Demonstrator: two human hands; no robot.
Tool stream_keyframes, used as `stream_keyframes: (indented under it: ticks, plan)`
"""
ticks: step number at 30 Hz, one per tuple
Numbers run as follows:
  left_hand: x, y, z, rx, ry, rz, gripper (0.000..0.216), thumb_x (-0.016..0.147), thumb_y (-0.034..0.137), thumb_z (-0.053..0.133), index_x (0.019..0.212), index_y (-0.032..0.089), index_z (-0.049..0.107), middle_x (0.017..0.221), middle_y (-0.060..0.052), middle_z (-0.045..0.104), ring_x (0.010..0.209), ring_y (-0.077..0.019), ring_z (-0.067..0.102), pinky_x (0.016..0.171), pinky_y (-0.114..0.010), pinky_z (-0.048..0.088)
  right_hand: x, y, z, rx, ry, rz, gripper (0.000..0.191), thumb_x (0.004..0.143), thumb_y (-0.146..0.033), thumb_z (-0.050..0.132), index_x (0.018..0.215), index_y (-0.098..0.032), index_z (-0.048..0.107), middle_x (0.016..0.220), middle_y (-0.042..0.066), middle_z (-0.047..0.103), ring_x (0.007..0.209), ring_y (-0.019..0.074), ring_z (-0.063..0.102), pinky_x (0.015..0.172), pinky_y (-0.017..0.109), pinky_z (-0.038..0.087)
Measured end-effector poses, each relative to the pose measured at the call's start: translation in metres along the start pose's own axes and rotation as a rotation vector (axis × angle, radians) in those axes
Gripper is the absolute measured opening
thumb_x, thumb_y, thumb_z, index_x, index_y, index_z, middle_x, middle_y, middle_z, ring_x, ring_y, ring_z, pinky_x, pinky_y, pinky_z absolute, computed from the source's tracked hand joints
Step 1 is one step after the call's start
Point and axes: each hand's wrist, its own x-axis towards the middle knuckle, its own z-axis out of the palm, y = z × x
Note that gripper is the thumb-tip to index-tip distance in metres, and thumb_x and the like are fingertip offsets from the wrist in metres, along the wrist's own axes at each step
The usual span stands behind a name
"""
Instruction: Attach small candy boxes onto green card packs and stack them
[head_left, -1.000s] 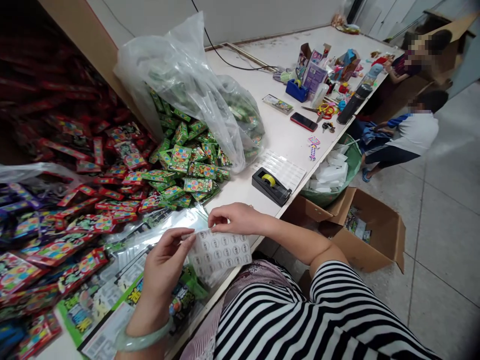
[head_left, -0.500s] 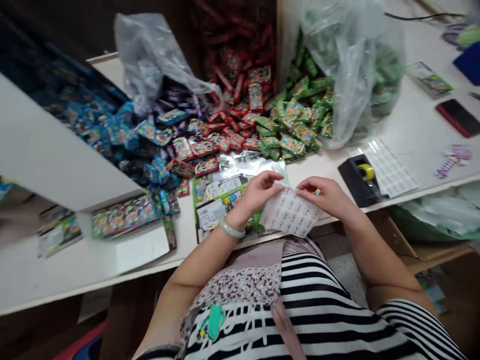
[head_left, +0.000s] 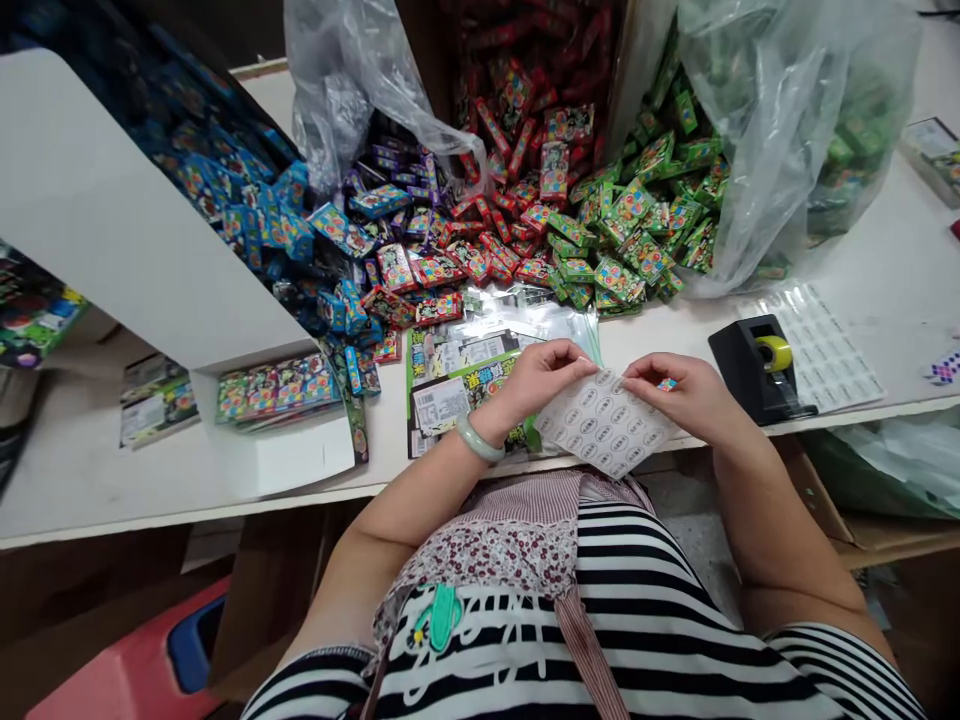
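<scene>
Over the table's front edge I hold a white sheet of printed oval stickers [head_left: 604, 425], its face tilted up toward me. My left hand [head_left: 551, 378], with a pale green bangle [head_left: 478, 440] at the wrist, pinches the sheet's upper left edge. My right hand [head_left: 675, 390] pinches the upper right corner between thumb and fingertips. A small coloured spot shows by the right fingers, too small to name. Beneath and beside my left hand lie printed packaging bags [head_left: 441, 405], green, black and white, partly covered by the hand and sheet.
Small candy boxes are heaped behind: blue [head_left: 255, 225], purple [head_left: 397, 165], red [head_left: 472, 262] and green [head_left: 630, 260]. A black tape dispenser [head_left: 742, 370] stands right, beside another sticker sheet [head_left: 840, 350]. An open white carton [head_left: 300, 460] holds boxes at left. Clear plastic bags [head_left: 780, 130] hang behind.
The view has shifted, so the table's things sit differently in the picture. Both hands still hold the sticker sheet, in nearly the same pose.
</scene>
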Motion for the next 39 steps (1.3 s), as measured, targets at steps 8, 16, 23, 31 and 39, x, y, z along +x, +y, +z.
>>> stream_keyframes:
  ticks: [8, 16, 23, 31, 39]
  plan:
    - [0.0, -0.001, -0.004, -0.105, -0.017, -0.029, 0.027, 0.073, 0.038, 0.078, 0.079, 0.015, 0.066, 0.076, -0.001, 0.065, 0.07, -0.0107, 0.056, 0.067, -0.025, 0.044, 0.001, -0.001, 0.0, 0.016, -0.008, 0.02, 0.026, 0.082, -0.046, 0.066, 0.078, -0.022, 0.072, 0.074, 0.004, 0.073, 0.065, 0.0166, 0.062, 0.062, 0.03, 0.05]
    - [-0.004, 0.003, -0.006, -0.006, -0.017, -0.026, 0.027, 0.08, 0.04, 0.072, 0.072, 0.016, 0.062, 0.07, 0.001, 0.059, 0.066, -0.0103, 0.051, 0.064, -0.026, 0.041, 0.001, -0.001, 0.0, 0.035, -0.024, 0.042, 0.026, 0.08, -0.046, 0.068, 0.078, -0.021, 0.072, 0.073, 0.004, 0.073, 0.066, 0.0167, 0.063, 0.061, 0.029, 0.049]
    - [-0.002, 0.001, -0.006, -0.117, -0.047, 0.004, 0.028, 0.077, 0.041, 0.074, 0.082, 0.016, 0.063, 0.079, -0.001, 0.063, 0.073, -0.011, 0.055, 0.069, -0.026, 0.044, 0.004, 0.001, 0.002, 0.054, -0.053, 0.04, 0.023, 0.081, -0.043, 0.066, 0.079, -0.021, 0.071, 0.074, 0.003, 0.072, 0.067, 0.0159, 0.062, 0.061, 0.028, 0.048]
    - [-0.002, -0.003, -0.003, -0.004, -0.029, -0.054, 0.029, 0.08, 0.042, 0.072, 0.073, 0.016, 0.06, 0.068, 0.002, 0.056, 0.062, -0.0087, 0.048, 0.058, -0.023, 0.038, 0.005, 0.005, 0.002, 0.089, -0.046, 0.048, 0.024, 0.078, -0.044, 0.07, 0.086, -0.021, 0.072, 0.078, 0.003, 0.073, 0.068, 0.0163, 0.062, 0.065, 0.03, 0.051]
    - [0.002, -0.009, -0.007, -0.123, -0.084, -0.098, 0.038, 0.071, 0.049, 0.079, 0.081, 0.016, 0.064, 0.074, 0.001, 0.062, 0.067, -0.0097, 0.054, 0.063, -0.022, 0.043, 0.003, 0.01, 0.001, 0.075, -0.046, 0.047, 0.024, 0.08, -0.044, 0.067, 0.08, -0.02, 0.069, 0.076, 0.002, 0.072, 0.067, 0.0153, 0.061, 0.064, 0.029, 0.049]
